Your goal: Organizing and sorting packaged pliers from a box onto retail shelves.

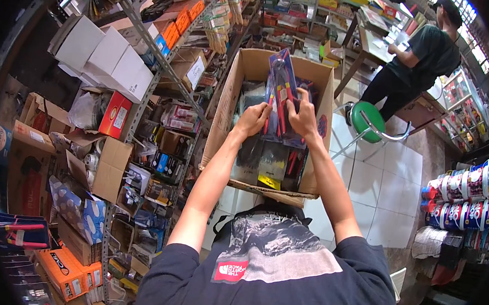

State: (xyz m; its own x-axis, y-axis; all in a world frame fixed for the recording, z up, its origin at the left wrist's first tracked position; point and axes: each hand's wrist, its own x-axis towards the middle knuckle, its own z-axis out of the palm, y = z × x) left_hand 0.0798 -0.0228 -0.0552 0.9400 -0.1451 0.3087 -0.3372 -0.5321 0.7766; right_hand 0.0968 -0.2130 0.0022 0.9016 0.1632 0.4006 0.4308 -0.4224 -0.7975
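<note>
Before me stands an uncovered cardboard box (223,121) holding several packaged tools and plastic packets. Over its far half, a pair of red-handled pliers (281,83) in a clear and blue package is tilted up between my hands. My left hand (252,120) pinches the left edge of this package. On its right side, my right hand (304,116) grips it, thumb across the front and index finger raised. Below lie more packaged tools (297,162) with red handles and a clear packet with a yellow label (269,182).
Metal shelving (165,68) crowded with boxes runs along my left. A green-seated stool (366,120) stands to the right on white tiles. Beyond it a person (425,59) stands by a wooden table (369,42). Paint buckets (461,212) are stacked at far right.
</note>
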